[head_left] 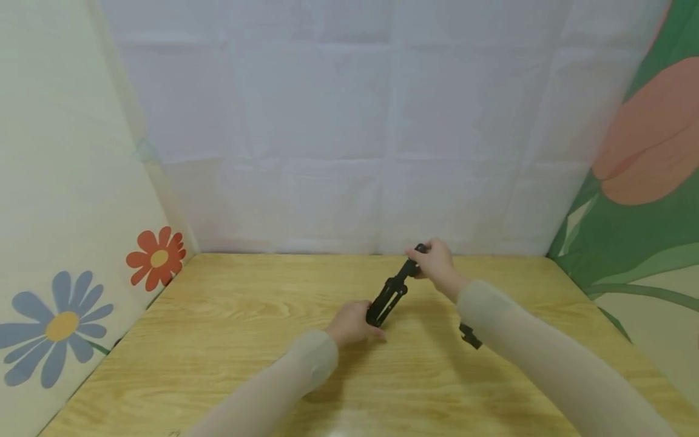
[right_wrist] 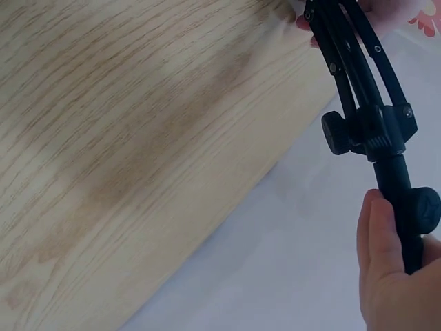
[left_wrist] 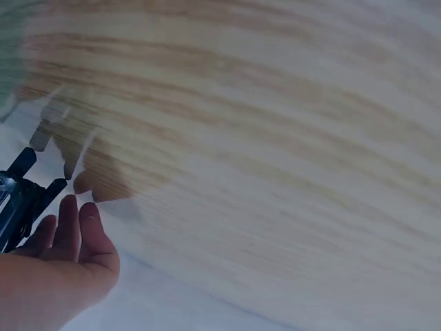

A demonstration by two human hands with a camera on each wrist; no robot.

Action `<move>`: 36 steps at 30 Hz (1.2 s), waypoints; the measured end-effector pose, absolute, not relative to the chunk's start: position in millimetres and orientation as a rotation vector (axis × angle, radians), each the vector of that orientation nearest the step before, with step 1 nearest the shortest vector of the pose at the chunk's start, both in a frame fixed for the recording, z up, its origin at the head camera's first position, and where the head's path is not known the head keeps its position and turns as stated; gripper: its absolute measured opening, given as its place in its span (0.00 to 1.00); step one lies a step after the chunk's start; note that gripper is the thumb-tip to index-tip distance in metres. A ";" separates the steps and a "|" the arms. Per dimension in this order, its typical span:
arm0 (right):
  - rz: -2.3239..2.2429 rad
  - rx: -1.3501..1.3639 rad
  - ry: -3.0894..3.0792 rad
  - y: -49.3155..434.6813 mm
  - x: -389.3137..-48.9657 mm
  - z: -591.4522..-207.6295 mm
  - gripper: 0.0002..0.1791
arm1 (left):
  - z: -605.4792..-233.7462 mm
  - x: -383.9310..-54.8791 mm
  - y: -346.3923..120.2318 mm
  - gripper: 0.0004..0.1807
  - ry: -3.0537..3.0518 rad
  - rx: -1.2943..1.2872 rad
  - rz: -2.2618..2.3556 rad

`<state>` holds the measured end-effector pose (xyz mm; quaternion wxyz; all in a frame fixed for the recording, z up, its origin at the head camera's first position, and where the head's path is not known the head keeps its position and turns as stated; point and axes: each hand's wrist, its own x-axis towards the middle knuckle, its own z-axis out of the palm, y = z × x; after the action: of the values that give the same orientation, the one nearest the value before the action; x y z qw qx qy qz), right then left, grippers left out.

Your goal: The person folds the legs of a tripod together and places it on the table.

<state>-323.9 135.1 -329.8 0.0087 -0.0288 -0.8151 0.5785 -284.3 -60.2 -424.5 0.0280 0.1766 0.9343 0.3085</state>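
Observation:
A black folding tripod stand slants above the table between the two hands, its legs folded together. The left hand grips the leg end, lower and to the left. At the upper end, the right hand holds the centre tube. Up close in the right wrist view, the right hand's fingers lie along the tube below a round knob; a second knob sits at the leg collar. The left wrist view catches only part of the tripod, beside the left hand.
A small black piece shows beneath the right forearm. The wood-grain table has a white cloth behind it. Flower-printed cloths stand at the left and right.

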 end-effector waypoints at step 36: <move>2.179 0.064 -2.493 169.4 -300.1 -349.0 0.21 | -394.9 -283.8 -93.2 0.15 2.873 0.481 1.121</move>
<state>-300.1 169.4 -349.0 -0.0851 0.0193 -0.7500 0.6556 -283.8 -93.2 -394.9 0.0103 0.1540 0.9205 0.3590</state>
